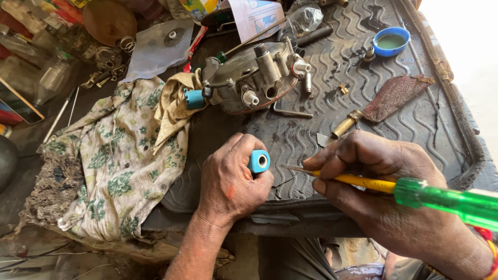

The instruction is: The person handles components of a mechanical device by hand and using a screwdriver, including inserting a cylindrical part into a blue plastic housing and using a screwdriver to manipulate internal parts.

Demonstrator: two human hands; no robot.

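Head cam looks down on a grimy black rubber mat with wavy ribs, laid over the table. The left hand is wrapped tight around a small blue cylinder, a solenoid-coil-looking part with a metal bore in its end, held just above the mat's near edge. The right hand is closed on a screwdriver with a yellow shank and a clear green handle, its tip pointing toward 9 o'clock, just beside the blue cylinder's open end but not touching it as far as one can tell.

What could go sideways, judging from this: the tip is close to the left thumb, so if it skates off the metal rim it's likely headed straight into that hand. Both hands look oily, which doesn't help grip. And the cylinder is near the mat's front lip, so dropping it probably means it rolls off toward the floor.

At 12 o'clock from the hands sits a grey metal gas-regulator-type body with a second blue coil at its left. A small brass fitting and a tiny brass bit lie loose at 1 o'clock; an elbow nudge could lose them in the ribs. A blue cap with greenish liquid sits at 2 o'clock, easy to tip. A floral cloth lies at 9 o'clock.
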